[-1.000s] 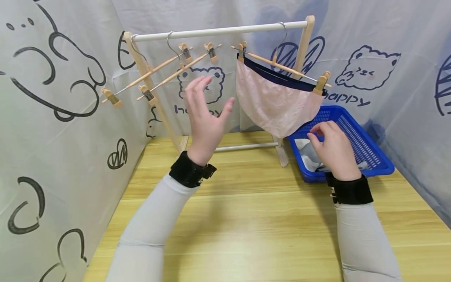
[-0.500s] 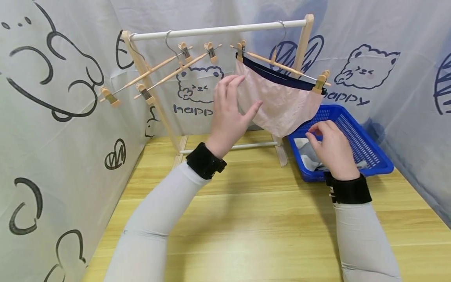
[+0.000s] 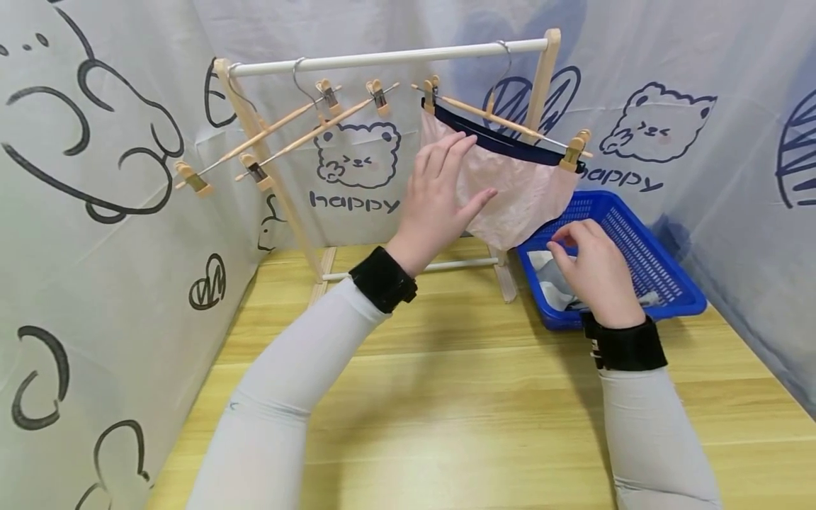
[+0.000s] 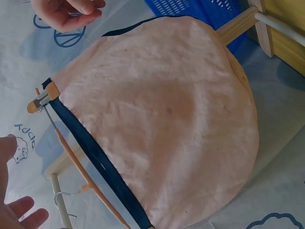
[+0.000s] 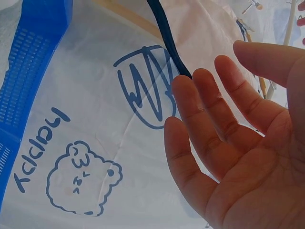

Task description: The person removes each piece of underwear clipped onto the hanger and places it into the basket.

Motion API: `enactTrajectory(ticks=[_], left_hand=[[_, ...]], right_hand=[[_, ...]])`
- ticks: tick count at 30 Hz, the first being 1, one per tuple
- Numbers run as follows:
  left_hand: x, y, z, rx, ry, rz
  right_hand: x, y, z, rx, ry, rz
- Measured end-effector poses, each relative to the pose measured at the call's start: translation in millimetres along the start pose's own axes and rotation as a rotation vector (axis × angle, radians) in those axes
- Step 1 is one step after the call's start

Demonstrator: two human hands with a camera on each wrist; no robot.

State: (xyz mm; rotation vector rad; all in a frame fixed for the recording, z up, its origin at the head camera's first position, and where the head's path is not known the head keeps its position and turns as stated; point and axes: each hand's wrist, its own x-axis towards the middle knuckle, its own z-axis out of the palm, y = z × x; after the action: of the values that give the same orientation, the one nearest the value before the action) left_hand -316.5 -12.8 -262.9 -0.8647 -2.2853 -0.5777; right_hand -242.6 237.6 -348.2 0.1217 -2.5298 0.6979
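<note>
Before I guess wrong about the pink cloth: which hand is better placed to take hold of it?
Probably the left hand: it is open right by the pink cloth, while the right hand hangs lower, over the blue basket.

Staged laundry setup — printed cloth backdrop (image 3: 95,234), small drying rack (image 3: 382,57) on table.

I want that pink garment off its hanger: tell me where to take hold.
Pinch the pink garment at its navy waistband just beside a wooden clip, coming from the front. Both clips hold that band, and the cloth below hangs loose.
</note>
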Motion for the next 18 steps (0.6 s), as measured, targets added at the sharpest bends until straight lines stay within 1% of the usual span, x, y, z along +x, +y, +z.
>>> enactTrajectory(ticks=[4,10,14,18], left_hand=[[5.6,0.6,2.2,0.007,-0.037,0.007],[14.8,2.4,7.0,0.005,-0.078,0.043],[23.4,8.5,7.9,-0.009,-0.113,0.063],[33.0,15.7,8.7,0.004,-0.170,0.058]], right_hand=[[-1,-1,0,-0.001,0.003,0.004],[-2,-1,1,-0.002,0.004,-0.002],[-2,-1,0,-0.003,0.017,-0.020],[-2,-1,-1,-0.003,0.022,-0.029]])
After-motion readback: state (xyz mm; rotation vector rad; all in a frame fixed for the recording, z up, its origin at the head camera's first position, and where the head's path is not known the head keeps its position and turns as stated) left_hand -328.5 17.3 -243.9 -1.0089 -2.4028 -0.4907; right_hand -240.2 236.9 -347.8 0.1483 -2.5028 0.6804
